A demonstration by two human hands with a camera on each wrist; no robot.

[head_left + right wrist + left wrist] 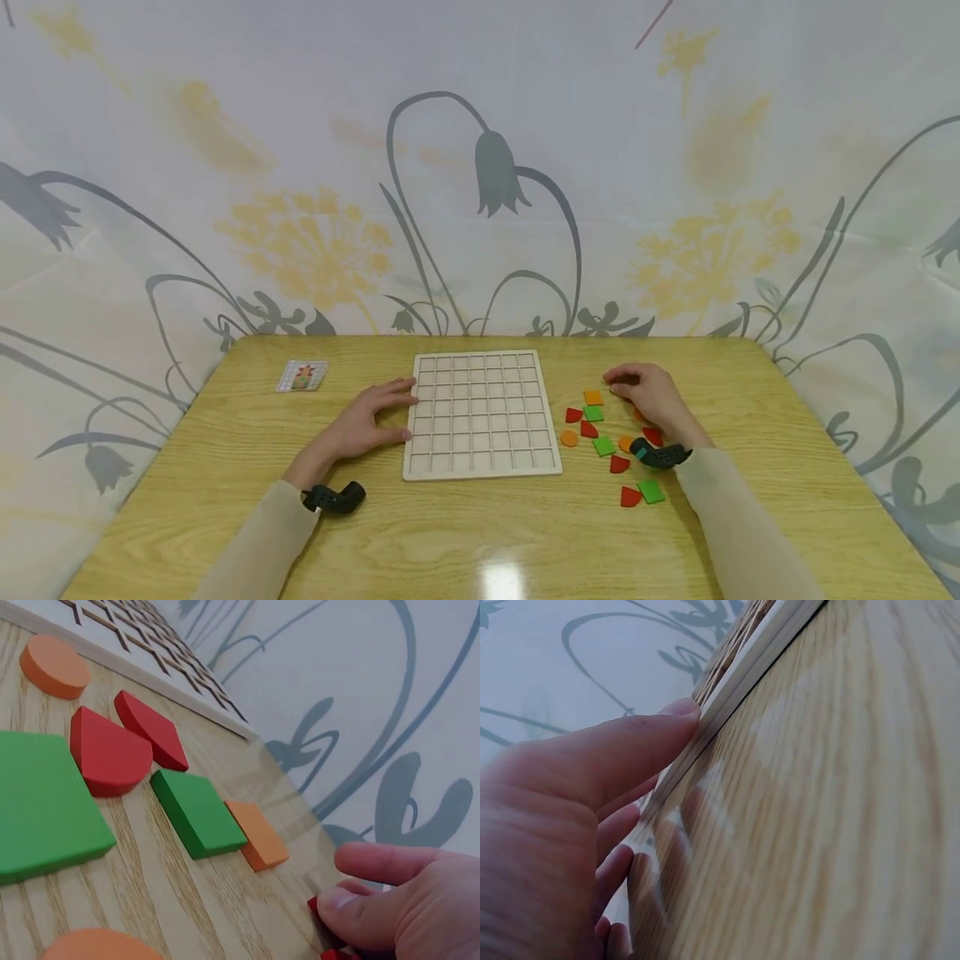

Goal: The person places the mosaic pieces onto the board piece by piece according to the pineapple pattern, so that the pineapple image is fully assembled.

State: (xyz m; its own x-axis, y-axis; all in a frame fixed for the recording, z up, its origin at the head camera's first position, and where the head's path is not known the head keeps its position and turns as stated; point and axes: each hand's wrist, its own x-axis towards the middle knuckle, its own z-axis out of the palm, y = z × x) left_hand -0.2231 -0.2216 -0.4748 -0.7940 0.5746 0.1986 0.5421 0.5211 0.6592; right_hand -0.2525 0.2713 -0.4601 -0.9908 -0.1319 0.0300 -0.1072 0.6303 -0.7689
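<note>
My left hand point(366, 422) rests at the left edge of a white square grid board point(481, 477), fingers spread and fairly straight. In the left wrist view its thumb point(649, 742) touches the board's side. To the right of the board, my right hand point(654, 396) is low over the table among flat coloured pieces. Beside its thumb point(360, 919) shows part of a red piece point(313, 903); whether the fingers pinch it is hidden. Nearby lie an orange square point(593, 397), a green square point(593, 413) and red quarter-round pieces point(588, 429).
An orange disc point(569, 438) lies near the board's right edge. More green squares point(651, 492) and red pieces point(631, 497) lie nearer the front. A small picture card point(303, 376) is at the back left of the wooden table point(450, 542). Behind hangs a flower-patterned cloth point(600, 250).
</note>
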